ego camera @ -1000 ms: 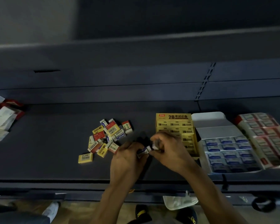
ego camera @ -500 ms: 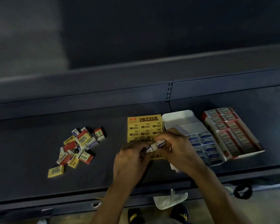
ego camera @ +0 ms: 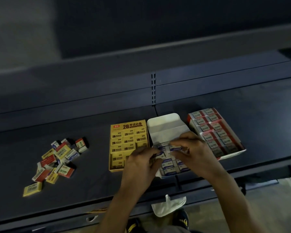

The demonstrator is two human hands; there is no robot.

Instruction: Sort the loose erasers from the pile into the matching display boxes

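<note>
A dark blue-grey metal shelf (ego camera: 94, 190) runs left to right in dim light. Behind it rises a matching back panel (ego camera: 74, 91) with a slotted vertical strip (ego camera: 153, 89) mid-way. A pale grey wall (ego camera: 20, 31) shows far left and tan floor (ego camera: 267, 207) near right.

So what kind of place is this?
Probably a shop, maybe a stationery aisle: a dark metal shelf with a slotted upright, a yellow box, white box and red box full of erasers, and a pile of loose erasers.

Three open cardboard display boxes are counted at right: yellow box (ego camera: 129, 126), white box (ego camera: 165, 125), red box (ego camera: 232, 155). One jumbled pile of loose erasers (ego camera: 57, 158) is seen left.
</note>
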